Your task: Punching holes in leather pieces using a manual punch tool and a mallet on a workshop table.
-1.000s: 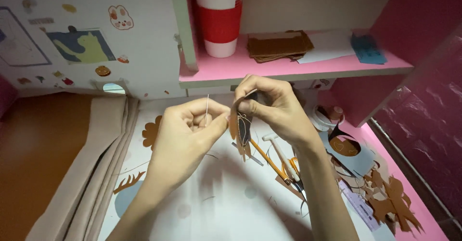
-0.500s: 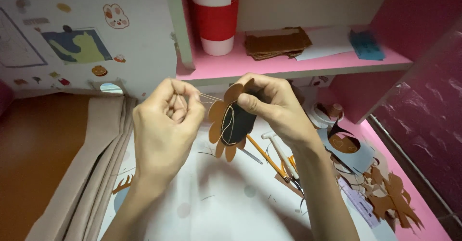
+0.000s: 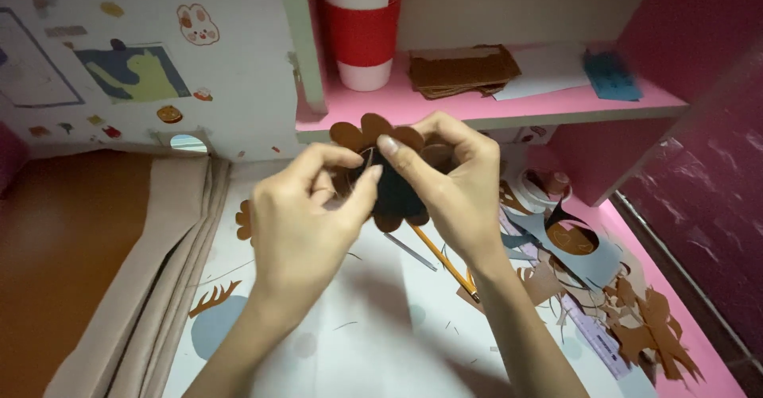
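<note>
My right hand [image 3: 449,187] holds up a brown felt piece [image 3: 380,137] with scalloped, petal-like edges and a dark centre, in front of the pink shelf. My left hand [image 3: 306,215] is close against it, thumb and forefinger pinched at the dark centre, apparently on a needle with thin thread; the needle is too small to see well. Both hands hover above a white printed sheet [image 3: 358,342] on the desk.
A red-and-white cup [image 3: 362,25], a stack of brown felt [image 3: 461,68] and a blue item [image 3: 610,75] sit on the pink shelf [image 3: 509,108]. A pencil [image 3: 445,259], felt scraps [image 3: 636,326] and a ruler lie at right. Beige cloth [image 3: 151,279] lies at left.
The felt piece has turned from edge-on to face me and risen toward the shelf. My left hand pulled thread out leftward, then came back in against the piece's centre.
</note>
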